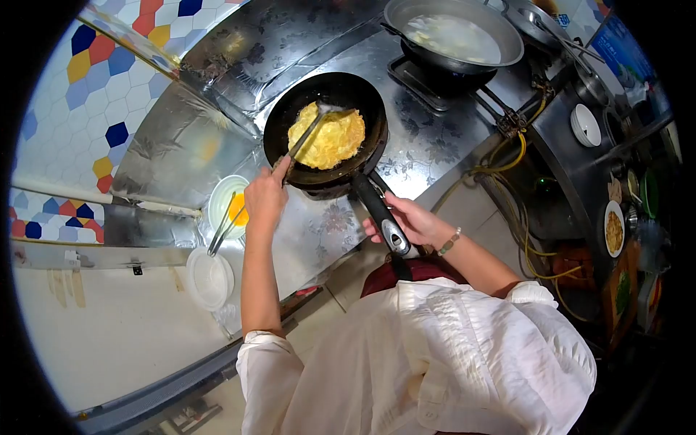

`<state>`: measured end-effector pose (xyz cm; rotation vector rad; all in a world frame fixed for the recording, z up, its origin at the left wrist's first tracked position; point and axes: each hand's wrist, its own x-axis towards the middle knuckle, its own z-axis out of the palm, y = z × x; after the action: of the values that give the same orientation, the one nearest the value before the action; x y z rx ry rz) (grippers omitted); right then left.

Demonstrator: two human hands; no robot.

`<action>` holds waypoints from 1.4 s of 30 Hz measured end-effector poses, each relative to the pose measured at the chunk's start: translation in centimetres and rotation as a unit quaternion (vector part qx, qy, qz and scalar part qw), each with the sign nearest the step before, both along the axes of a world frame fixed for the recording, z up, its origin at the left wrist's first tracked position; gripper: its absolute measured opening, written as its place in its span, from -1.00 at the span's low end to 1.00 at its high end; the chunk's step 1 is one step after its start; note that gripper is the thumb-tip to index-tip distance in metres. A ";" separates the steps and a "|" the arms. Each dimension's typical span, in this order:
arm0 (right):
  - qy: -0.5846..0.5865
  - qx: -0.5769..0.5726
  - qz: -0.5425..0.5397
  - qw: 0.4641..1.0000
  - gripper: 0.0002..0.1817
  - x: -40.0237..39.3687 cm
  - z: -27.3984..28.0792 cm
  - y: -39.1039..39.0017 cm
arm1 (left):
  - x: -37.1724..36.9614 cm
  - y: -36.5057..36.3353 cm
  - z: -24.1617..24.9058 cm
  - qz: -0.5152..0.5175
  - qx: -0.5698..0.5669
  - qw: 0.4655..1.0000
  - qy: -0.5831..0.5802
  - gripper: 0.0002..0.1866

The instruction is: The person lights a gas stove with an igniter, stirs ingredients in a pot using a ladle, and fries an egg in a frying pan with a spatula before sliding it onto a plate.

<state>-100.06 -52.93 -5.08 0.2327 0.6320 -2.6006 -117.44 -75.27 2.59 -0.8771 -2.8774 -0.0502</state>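
Observation:
My left hand is closed around the handle of a long spatula. The far end of this tool reaches the upper part of a yellow omelette, where its exact shape is blurred. The omelette lies flat in a black frying pan. My right hand is at the black pan handle, with the thumb on the near side and fingertips showing beyond it. Left of my left forearm, a pale bowl holds orange-yellow beaten egg, with chopsticks resting in it.
Beside the egg bowl is a white plastic container. A large pan of cloudy liquid sits on a burner at the back right. A yellow hose runs down the right. A white bowl and a plate of food stand farther right.

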 end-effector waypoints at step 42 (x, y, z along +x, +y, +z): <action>-0.002 0.072 0.023 0.997 -0.41 1.0 -0.2 3.8 | 5.7 5.6 -0.8 0.137 0.079 0.987 -0.008 -0.52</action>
<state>-99.04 -49.10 -5.26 0.2642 0.8158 -2.5128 -111.72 -69.64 1.84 -0.4521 -2.9283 -0.2549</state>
